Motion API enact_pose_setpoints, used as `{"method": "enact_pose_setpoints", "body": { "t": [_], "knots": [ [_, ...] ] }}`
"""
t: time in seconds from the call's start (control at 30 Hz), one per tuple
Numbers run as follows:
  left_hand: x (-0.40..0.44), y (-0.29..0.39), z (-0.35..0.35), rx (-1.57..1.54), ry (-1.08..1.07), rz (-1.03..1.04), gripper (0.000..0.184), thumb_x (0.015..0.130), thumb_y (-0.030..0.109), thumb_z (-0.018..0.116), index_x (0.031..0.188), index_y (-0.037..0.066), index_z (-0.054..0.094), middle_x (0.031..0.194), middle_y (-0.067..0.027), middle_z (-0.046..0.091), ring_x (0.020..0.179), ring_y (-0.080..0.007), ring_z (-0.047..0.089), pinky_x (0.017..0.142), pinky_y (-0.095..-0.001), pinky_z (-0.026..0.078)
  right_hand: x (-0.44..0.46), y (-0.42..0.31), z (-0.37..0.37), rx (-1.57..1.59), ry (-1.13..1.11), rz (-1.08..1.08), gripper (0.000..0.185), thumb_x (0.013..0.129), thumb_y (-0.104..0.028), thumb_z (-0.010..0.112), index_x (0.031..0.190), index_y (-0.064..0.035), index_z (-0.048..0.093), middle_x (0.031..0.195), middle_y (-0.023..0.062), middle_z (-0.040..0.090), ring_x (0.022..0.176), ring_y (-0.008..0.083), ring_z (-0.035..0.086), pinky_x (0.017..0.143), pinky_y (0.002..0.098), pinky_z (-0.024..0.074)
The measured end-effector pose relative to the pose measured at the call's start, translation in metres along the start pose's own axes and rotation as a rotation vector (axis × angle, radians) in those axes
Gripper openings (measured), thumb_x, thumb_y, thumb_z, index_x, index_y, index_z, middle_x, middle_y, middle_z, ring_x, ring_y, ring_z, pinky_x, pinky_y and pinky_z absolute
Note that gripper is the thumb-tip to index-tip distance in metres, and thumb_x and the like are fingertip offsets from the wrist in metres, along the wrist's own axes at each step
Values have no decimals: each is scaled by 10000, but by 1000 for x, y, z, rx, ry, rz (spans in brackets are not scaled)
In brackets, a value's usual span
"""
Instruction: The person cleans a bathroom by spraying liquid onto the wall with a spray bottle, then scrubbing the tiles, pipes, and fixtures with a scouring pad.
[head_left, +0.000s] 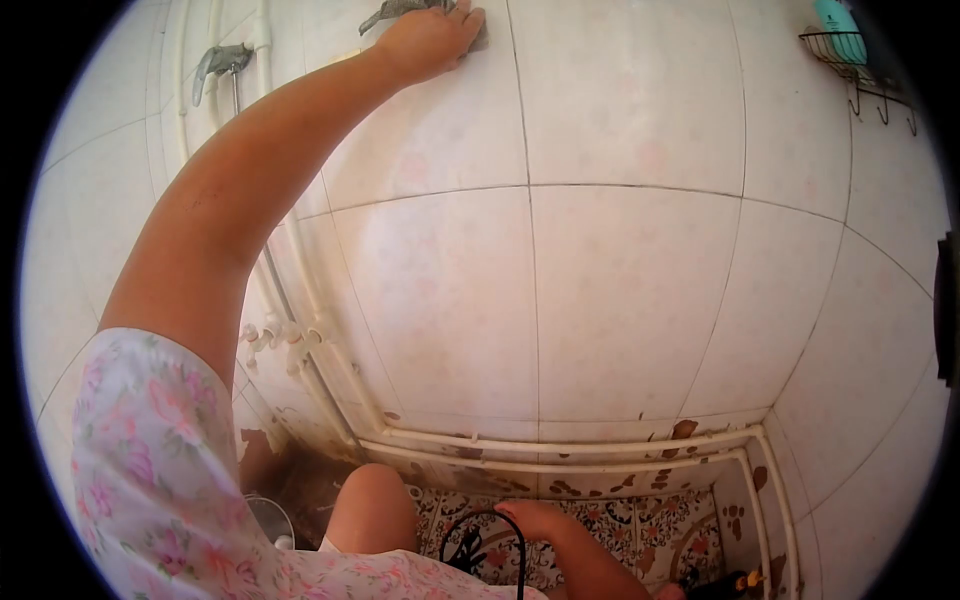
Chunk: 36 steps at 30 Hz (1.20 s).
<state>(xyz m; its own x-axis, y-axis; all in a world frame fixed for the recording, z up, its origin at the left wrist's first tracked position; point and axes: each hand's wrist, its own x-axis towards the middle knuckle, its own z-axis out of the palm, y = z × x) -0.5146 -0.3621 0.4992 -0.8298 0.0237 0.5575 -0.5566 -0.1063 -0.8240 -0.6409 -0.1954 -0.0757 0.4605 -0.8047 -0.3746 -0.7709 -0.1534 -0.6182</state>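
Observation:
My left hand [428,42] is raised high on the tiled wall [630,300], its fingers closed over a grey cloth [392,12] pressed to a tile. Parts of the cloth stick out on either side of the hand. Low in the view, my right hand [535,520] is beside a black looped cord [482,514]. Its fingers are mostly hidden, so whether it holds anything does not show.
White pipes with valves [290,335] run down the left wall and along its base. A shower head [222,62] hangs upper left. A wire rack [832,48] holds a turquoise bottle [842,28] upper right. Patterned floor tiles [610,540] and a metal container [270,520] lie below.

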Motion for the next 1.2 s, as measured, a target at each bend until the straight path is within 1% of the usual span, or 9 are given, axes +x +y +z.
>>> {"method": "enact_pose_setpoints", "body": {
  "t": [0.27,0.33,0.77,0.83,0.93,1.0,1.07,1.17,1.2],
  "knots": [
    [1,-29,-32,-430,-158,-186,276,778,213,625,1018,83,588,942,-134,655,829,-291,637,700,-395,509,12,13,1,-19,-40,12,415,953,-217,496,1357,-147,431,1213,168,574,1048,335,573,844,450,467],
    [-1,-36,-11,-419,37,-95,295,772,227,659,1037,104,617,906,-115,656,815,-287,637,700,-385,509,17,19,4,-55,-2,-41,409,949,-215,499,1348,-142,443,1206,171,576,1047,339,572,845,447,467],
    [-10,-30,1,-440,52,-255,465,754,262,697,1189,123,606,1006,-98,653,945,-281,619,773,-367,506,-9,0,-3,12,1,18,457,953,-329,471,1355,-117,423,1268,146,555,1144,332,532,929,436,429],
    [-16,-17,5,-668,182,-450,242,881,194,536,1076,77,621,1074,-105,640,915,-288,634,745,-442,512,-9,0,2,4,24,12,464,949,-335,474,1356,-117,422,1274,143,552,1146,332,531,933,434,427],
    [-31,11,32,-720,337,-440,193,799,56,554,968,92,639,1061,-84,646,944,-300,608,759,-387,494,-11,-1,5,-24,52,46,473,942,-341,486,1351,-112,427,1260,149,559,1138,330,537,929,431,428],
    [-69,51,-4,-1054,135,-576,236,817,46,576,1036,98,648,1217,-58,603,1095,-267,566,888,-359,471,-16,-6,7,-25,124,13,446,937,-335,485,1325,-116,463,1210,158,587,1102,333,557,913,428,438],
    [-119,119,-15,-1238,254,-559,252,865,45,497,1075,109,621,1119,-121,622,1057,-306,567,912,-387,447,-26,-15,4,7,184,27,423,937,-314,485,1313,-122,477,1168,159,607,1066,334,572,894,427,446],
    [-213,213,-52,-1494,-99,-391,314,903,76,461,1180,152,588,1180,-139,600,1065,-325,570,918,-410,446,-33,-29,1,24,342,85,374,932,-280,492,1271,-126,524,1079,163,640,984,331,604,841,423,465],
    [-245,239,-66,-1572,-421,-396,309,917,104,463,1198,159,579,1196,-149,586,1040,-339,579,894,-423,459,-32,-36,2,15,447,125,348,927,-266,500,1240,-124,556,1034,166,653,938,327,620,808,420,476]
  ]
}}
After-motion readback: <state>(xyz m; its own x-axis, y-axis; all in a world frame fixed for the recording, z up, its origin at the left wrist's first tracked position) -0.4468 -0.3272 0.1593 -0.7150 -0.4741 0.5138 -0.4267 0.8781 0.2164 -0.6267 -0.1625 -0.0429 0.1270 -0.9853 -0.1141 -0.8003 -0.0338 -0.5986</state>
